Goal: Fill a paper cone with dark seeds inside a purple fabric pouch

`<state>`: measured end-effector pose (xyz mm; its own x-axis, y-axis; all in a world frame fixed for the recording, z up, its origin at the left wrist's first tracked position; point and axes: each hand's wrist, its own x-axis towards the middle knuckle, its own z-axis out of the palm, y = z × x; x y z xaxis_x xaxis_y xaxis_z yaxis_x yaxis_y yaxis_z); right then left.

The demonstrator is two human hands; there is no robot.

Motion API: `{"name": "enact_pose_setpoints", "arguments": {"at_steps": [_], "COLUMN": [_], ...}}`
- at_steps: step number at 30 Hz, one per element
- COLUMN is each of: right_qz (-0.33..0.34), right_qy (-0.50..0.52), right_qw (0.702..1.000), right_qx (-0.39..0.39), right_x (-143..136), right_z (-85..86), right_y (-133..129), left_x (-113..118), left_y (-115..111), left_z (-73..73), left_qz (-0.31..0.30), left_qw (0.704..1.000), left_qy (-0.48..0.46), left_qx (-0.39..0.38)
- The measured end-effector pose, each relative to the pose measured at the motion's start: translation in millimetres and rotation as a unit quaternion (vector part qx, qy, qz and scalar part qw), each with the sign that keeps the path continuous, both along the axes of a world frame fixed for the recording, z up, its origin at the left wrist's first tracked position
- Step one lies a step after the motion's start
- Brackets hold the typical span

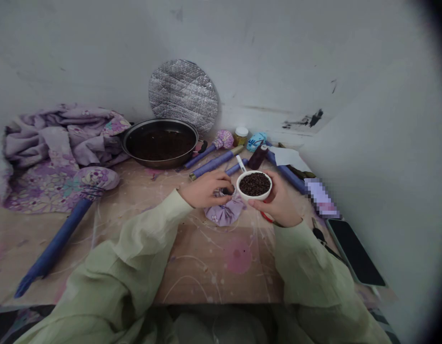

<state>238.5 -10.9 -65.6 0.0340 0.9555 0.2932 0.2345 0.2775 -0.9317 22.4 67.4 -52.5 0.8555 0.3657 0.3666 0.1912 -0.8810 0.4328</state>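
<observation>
Near the middle of the table, my right hand (278, 203) is closed round a small white bowl (255, 197) filled with dark brown grains (255, 184). The bowl is held nearly level. Just left of it, my left hand (209, 189) has its fingers curled round the gathered neck of a small purple flowered cloth pouch (225, 213). The pouch's round lower part shows below the fingers. A white handle (240, 163) sticks up behind the bowl, and a bit of something red (267, 217) shows under my right hand.
A dark pan (160, 143) stands at the back left beside a heap of flowered cloth (63, 148). A blue-handled cloth-headed stick (68, 234) lies left. Blue rolls (215, 162), a jar (240, 136) and a dark bottle (258, 155) lie behind; a phone (355, 251) is right.
</observation>
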Motion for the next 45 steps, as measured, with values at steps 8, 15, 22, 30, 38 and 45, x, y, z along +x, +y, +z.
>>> {"name": "enact_pose_setpoints", "arguments": {"at_steps": [8, 15, 22, 30, 38, 45], "right_qz": [0.018, 0.022, 0.012, 0.018, 0.026, 0.022], "right_qy": [-0.016, 0.004, 0.011, 0.013, 0.003, -0.004], "right_qw": [0.999, 0.999, 0.999, 0.999, 0.998, 0.999], "right_qx": [0.027, 0.038, 0.034, 0.041, 0.049, 0.047], "right_x": [-1, -8, -9, -10, -12, -14], "right_z": [-2.0, -5.5, -4.1, -5.3, -4.6, -4.2], "right_y": [1, 1, 1, -2, -5, -7], "left_x": [-3, 2, 10, 4, 2, 2], "left_y": [-3, -5, -4, 1, 2, 4], "left_z": [8.4, 3.0, 9.4, 8.8, 9.3, 7.9], "left_qz": [0.006, 0.020, -0.005, -0.039, -0.037, -0.026], "left_qw": [0.997, 0.997, 0.996, 0.991, 0.991, 0.993], "left_qy": [-0.082, -0.071, -0.080, -0.098, -0.071, -0.061], "left_qx": [-0.015, -0.003, -0.037, -0.082, -0.103, -0.095]}}
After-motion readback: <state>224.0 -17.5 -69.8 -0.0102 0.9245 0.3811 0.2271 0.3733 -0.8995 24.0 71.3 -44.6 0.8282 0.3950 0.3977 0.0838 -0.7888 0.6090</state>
